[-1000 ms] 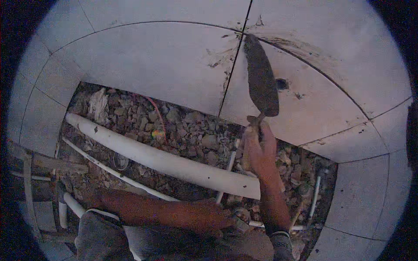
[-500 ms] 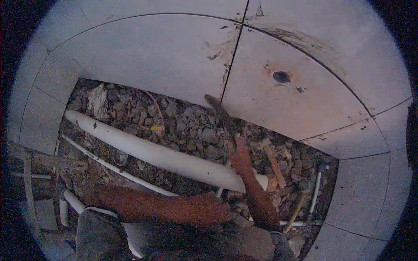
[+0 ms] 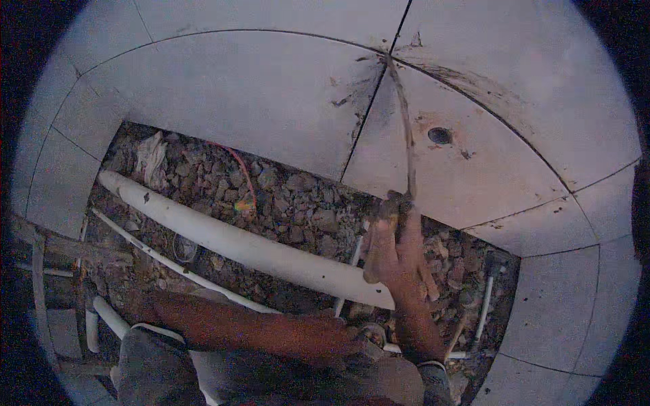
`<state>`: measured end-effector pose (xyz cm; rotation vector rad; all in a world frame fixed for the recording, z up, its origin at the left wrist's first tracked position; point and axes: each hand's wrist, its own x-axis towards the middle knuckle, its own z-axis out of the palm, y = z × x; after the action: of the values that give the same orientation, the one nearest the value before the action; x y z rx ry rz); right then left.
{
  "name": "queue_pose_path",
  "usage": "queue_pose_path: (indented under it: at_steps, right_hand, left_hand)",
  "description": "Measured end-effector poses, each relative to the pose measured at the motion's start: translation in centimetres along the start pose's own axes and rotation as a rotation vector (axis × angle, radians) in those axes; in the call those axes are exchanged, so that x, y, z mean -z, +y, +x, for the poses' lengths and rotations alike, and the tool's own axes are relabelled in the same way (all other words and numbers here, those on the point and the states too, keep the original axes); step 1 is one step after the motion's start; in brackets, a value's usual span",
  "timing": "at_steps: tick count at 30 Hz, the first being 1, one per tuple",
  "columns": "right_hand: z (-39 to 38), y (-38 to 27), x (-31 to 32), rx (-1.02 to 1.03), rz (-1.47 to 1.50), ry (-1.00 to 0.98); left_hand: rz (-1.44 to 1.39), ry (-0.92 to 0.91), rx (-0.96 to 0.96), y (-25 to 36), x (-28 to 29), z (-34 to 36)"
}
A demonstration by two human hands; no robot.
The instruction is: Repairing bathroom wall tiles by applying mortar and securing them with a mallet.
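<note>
My right hand is closed round the near end of a long, thin-bladed tool. The blade is seen nearly edge-on and reaches away over the pale tiles, its tip by a tile joint; the exact kind is unclear. Below that hand, the thick white pipe runs across the rubble and ends beside my right forearm. My left forearm lies across the near side, and my left hand is low at the centre, beside a small round-mouthed grey piece. Its fingers are dim and mostly hidden.
Broken rubble fills a cut-out among large pale tiles. A thinner white pipe runs nearer me, and a short one stands at the right. A red wire crosses the stones. One tile has a round hole.
My right hand has moved up and to the right, swinging the tool from over the rubble's edge to point far across the tiles. My left arm stays nearly where it was.
</note>
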<state>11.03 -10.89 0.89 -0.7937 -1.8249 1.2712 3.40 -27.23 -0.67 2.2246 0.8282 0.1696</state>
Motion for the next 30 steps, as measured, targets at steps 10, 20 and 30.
queue_pose_path:
  at_steps: [10,20,30]
  right_hand:
    - [-2.5,-0.2,-4.5,-0.194,0.348,-0.08]
    - [-8.8,11.6,-6.0,0.225,-0.773,-0.222]
    - [-6.7,5.7,-4.4,-0.485,-0.064,-0.335]
  left_hand:
    - [0.063,0.015,-0.016,1.4,2.9,-1.7]
    - [0.184,0.172,0.084,2.1,2.0,-1.0]
    - [0.379,0.132,-0.06,1.9,2.6,-1.3]
